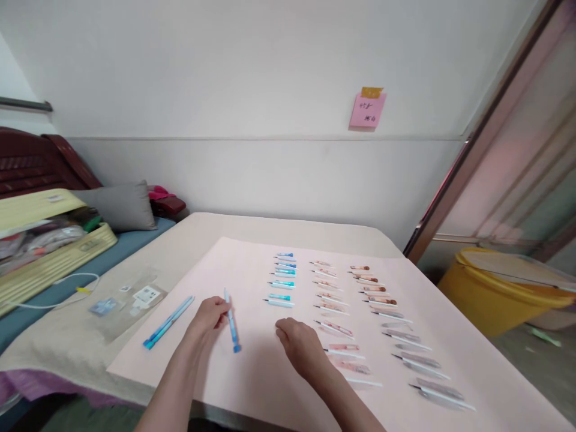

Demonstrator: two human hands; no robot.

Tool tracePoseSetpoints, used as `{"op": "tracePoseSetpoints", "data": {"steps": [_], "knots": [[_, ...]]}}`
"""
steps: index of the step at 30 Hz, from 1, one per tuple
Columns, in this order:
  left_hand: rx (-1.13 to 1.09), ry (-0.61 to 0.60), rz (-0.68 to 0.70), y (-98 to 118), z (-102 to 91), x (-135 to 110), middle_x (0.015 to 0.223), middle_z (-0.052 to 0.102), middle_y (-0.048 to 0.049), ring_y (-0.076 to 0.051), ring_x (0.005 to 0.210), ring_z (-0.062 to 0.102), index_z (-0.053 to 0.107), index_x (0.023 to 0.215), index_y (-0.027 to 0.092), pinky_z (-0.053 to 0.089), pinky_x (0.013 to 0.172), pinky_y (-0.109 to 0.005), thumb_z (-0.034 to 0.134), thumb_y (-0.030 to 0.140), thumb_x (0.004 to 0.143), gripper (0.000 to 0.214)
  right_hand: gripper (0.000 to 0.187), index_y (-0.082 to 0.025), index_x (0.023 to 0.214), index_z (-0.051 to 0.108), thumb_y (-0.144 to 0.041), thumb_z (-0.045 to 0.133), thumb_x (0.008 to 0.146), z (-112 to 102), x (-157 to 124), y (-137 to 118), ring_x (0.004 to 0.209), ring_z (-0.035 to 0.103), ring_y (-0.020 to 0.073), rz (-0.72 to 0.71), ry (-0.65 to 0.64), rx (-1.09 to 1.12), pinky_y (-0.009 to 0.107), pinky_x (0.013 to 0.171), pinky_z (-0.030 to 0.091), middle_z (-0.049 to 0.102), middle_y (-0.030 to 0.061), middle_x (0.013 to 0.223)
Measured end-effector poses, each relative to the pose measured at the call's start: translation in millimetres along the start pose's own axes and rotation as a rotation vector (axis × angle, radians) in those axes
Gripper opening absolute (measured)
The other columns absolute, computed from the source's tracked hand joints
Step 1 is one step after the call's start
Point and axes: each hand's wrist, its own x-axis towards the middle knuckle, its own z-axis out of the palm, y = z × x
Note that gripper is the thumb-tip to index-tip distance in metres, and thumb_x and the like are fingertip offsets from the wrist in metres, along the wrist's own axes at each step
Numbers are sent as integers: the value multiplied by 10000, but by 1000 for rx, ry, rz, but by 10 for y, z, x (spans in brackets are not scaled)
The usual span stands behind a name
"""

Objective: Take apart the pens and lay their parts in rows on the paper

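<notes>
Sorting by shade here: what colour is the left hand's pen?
The pen is light blue with a darker blue end; head view.

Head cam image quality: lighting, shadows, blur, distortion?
Head view: soft light, no strong glare on the pink sheet; head view: diffuse shadow between the left hand and right hand; head view: gray pens look smeared; head view: yellow bin looks wide-angle stretched.

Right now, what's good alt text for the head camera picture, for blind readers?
A person's left hand pinches a blue pen over a pale pink sheet, with the right hand nearby. Blue, pink, brown and grey pen pieces lie in columns on it.
</notes>
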Motion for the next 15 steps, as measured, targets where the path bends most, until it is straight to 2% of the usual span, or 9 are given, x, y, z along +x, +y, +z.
{"op": "tracePoseSetpoints", "data": {"steps": [2,3,6,8,10,12,15], "knots": [[-115,-87,13,123,147,-102,566,578,-22,-146,547,563,527,640,184,424,516,-257,633,368,666,215,215,-188,785,585,-240,394,869,9,22,-42,741,597,181,70,1,327,276,613,357,643,46,782],[-263,-167,5,182,215,-157,588,584,-19,-124,538,551,537,668,177,421,509,-238,649,351,663,208,222,-189,804,589,-278,397,872,16,30,-63,748,600,176,114,-24,530,270,621,379,643,47,799],[-608,-353,-59,328,389,-312,596,574,2,-80,526,528,551,713,163,402,491,-186,706,277,631,208,315,-175,881,586,-435,408,869,53,31,-110,694,610,158,245,-168,1106,264,597,422,644,68,867],[-689,-420,-76,389,481,-393,607,577,7,-67,546,533,565,742,156,398,506,-169,708,256,643,200,395,-161,932,577,-513,414,853,91,23,-119,594,585,130,300,-224,1326,250,545,408,644,74,828],[-703,-477,-53,422,552,-457,631,593,-1,-68,567,543,575,748,148,415,546,-180,689,265,673,179,417,-147,931,575,-528,429,843,124,28,-114,491,524,96,315,-209,1406,221,475,348,628,53,730],[-702,-525,-18,438,599,-503,662,613,-17,-77,586,555,582,735,139,438,600,-205,666,277,700,164,391,-139,872,580,-507,453,835,140,53,-103,410,441,69,310,-161,1395,205,413,255,585,16,623],[-735,-529,-18,453,626,-537,802,659,-65,-121,707,607,604,783,133,470,717,-259,660,250,705,152,312,-140,763,566,-441,500,812,125,108,-96,339,276,38,337,-123,1337,213,381,133,462,-49,475]]}}
